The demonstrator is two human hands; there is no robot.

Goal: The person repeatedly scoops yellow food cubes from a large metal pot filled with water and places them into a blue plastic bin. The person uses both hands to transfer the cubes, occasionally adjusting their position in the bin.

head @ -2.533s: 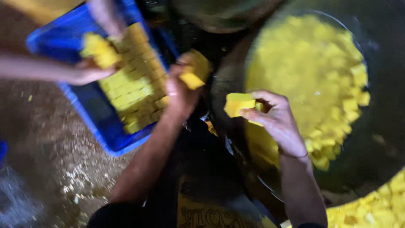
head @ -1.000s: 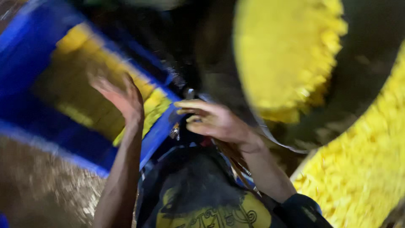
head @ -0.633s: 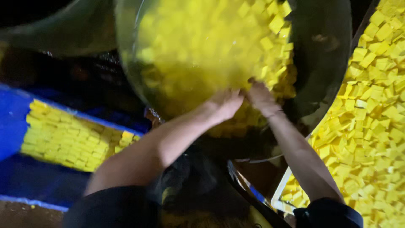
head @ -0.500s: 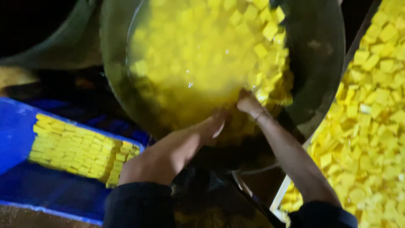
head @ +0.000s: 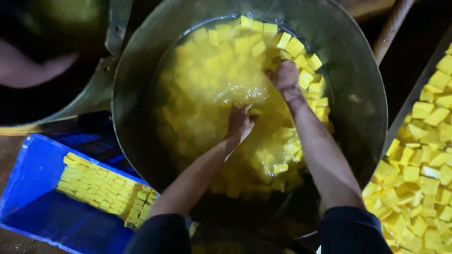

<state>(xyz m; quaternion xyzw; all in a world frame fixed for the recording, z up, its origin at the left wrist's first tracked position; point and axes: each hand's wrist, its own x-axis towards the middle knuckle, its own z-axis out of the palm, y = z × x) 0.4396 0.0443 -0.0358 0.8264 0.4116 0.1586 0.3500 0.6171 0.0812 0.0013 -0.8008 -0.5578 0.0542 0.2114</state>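
both hands are being held in a large round metal basin filled with cloudy yellow liquid and soft yellow cubes. the left hand is plunged near the middle and the right hand toward the far right; the grip of each is submerged, so its state cannot be told. the smooth, wet cubes are likely being put at risk of crumbling if squeezed, or of spilling over the rim. stacked yellow blocks are lying in a blue plastic crate at near left.
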